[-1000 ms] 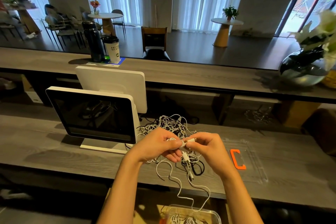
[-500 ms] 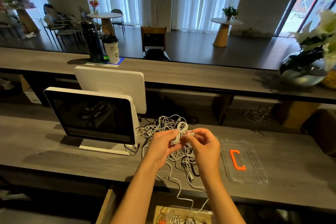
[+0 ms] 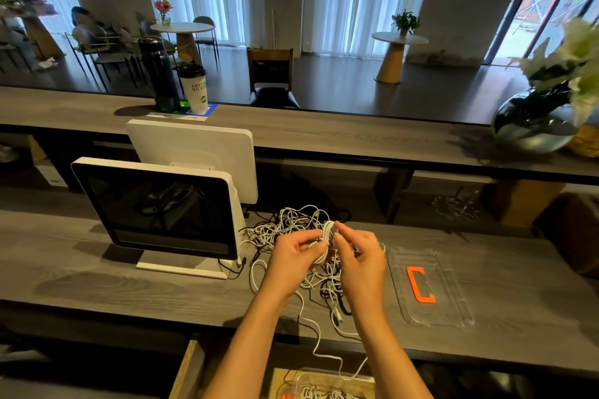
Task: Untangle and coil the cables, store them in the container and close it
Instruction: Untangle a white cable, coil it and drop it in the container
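Both hands meet above the counter (image 3: 97, 272) over a half-wound coil (image 3: 329, 236) of white cable; the left hand (image 3: 293, 257) pinches the lower side of the loops between thumb and curled fingers, while the right hand (image 3: 359, 256) nips the top of the bundle with thumb and forefinger, its other fingers loosely curled. Behind and beneath the grip lies the tangle of cables (image 3: 291, 223) — mostly white, a few black strands among them — spread on the counter beside the monitor (image 3: 162, 207). From the grip a free tail (image 3: 311, 330) drops toward the viewer over the counter edge to the clear container (image 3: 324, 385) below, which already holds some white cable. Well to the right of the grip the transparent lid (image 3: 453, 301) lies flat, its orange clasp (image 3: 419, 285) uppermost; the container is not yet closed. Handling, as judged: the cable is light, thin and limp, with slight springiness, so loops tend to slacken once released; hold is best taken across all the loops at one point, pinched flat, while the free tail is drawn in gently — a hard pull would likely tighten knots in the tangle.
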A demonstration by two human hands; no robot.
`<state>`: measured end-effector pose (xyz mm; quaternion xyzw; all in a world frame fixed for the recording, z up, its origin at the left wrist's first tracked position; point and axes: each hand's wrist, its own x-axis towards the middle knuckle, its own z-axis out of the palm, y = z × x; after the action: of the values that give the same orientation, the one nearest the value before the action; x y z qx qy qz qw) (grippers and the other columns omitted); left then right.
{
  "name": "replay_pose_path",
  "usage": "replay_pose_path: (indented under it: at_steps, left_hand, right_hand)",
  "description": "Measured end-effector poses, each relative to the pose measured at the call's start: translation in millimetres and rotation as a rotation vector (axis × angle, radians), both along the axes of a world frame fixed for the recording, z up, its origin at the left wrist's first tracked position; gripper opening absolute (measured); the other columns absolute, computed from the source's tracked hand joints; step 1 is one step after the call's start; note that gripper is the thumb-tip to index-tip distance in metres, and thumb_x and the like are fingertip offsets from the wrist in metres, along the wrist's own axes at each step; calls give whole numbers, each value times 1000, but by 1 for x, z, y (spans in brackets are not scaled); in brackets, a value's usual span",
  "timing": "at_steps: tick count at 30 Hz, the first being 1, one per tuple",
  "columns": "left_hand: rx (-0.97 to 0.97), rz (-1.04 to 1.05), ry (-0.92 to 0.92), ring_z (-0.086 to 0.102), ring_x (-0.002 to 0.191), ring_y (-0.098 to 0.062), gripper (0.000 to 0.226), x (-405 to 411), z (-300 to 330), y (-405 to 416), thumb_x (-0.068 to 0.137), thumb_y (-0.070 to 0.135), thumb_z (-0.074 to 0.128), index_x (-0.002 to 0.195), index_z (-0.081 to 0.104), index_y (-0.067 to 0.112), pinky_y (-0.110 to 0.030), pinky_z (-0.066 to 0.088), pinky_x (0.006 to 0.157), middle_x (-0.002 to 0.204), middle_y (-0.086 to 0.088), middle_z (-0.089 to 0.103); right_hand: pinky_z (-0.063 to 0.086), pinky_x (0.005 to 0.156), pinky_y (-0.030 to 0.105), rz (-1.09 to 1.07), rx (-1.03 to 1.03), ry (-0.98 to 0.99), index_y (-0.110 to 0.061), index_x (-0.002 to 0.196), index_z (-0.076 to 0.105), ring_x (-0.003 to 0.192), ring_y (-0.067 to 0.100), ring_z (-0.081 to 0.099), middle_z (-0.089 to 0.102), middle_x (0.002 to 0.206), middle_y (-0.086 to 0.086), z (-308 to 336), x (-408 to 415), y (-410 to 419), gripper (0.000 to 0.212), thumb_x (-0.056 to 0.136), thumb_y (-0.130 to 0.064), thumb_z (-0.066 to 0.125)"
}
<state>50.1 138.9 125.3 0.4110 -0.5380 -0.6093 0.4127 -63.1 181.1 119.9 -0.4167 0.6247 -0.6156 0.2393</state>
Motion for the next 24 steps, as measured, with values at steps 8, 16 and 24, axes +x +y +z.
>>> replay_pose_path:
  at_steps: [8, 16, 24]
  left_hand:
    - [-29, -10, -16, 75, 84, -16, 29, 5, 2, -4, 92, -4, 63, 111, 71, 15, -21, 57, 73, 88, 4, 77]
    - [-47, 12, -58, 75, 85, -16, 29, 3, -2, -3, 92, -2, 63, 108, 72, 21, -25, 59, 76, 88, 5, 77]
    - [-124, 8, -85, 72, 92, -1, 34, 4, -4, -4, 93, -2, 63, 109, 71, 27, -15, 54, 75, 88, 20, 75]
  right_hand:
    - [59, 70, 26, -5, 30, -88, -19, 107, 73, 80, 11, 71, 74, 83, -3, -3, -10, 1, 21, 88, -8, 72]
    - [62, 73, 32, -56, 25, -82, -12, 109, 73, 80, 11, 73, 76, 89, -2, -8, -3, 0, 23, 86, -7, 74]
    - [56, 73, 15, -44, 3, 195, -17, 106, 77, 84, -2, 67, 74, 90, -8, -9, -1, -2, 22, 86, -8, 74]
